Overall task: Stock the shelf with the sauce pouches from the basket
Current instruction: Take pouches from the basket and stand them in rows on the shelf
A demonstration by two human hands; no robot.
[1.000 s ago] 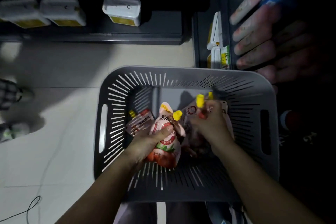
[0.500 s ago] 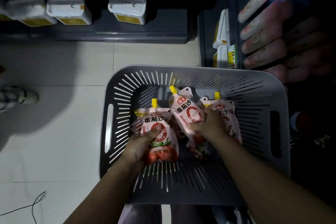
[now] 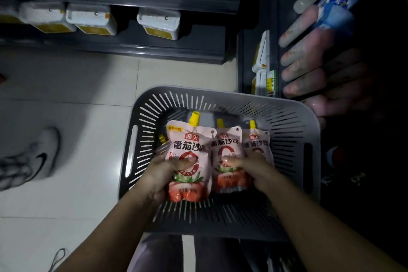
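Note:
A grey slotted basket (image 3: 293, 117) stands on the floor in front of me. My left hand (image 3: 162, 174) grips a pink tomato sauce pouch (image 3: 187, 141) with a yellow cap, held upright above the basket. My right hand (image 3: 249, 168) holds two more pouches side by side, one in the middle (image 3: 227, 146) and one further right (image 3: 258, 142). Another pouch's yellow cap (image 3: 162, 138) peeks out behind the left pouch, low in the basket. The dark shelf (image 3: 154, 51) runs along the top.
White tubs with yellow labels (image 3: 159, 23) sit on the low shelf. A second shelf unit (image 3: 256, 68) at the right holds boxes and pinkish sausage-like packs (image 3: 309, 55). A white shoe (image 3: 37, 161) of another person is on the tiled floor at left.
Both hands have lifted the pouches higher and turned them upright, labels facing me. The right hand now shows two pouches fanned together. The view has tilted up slightly.

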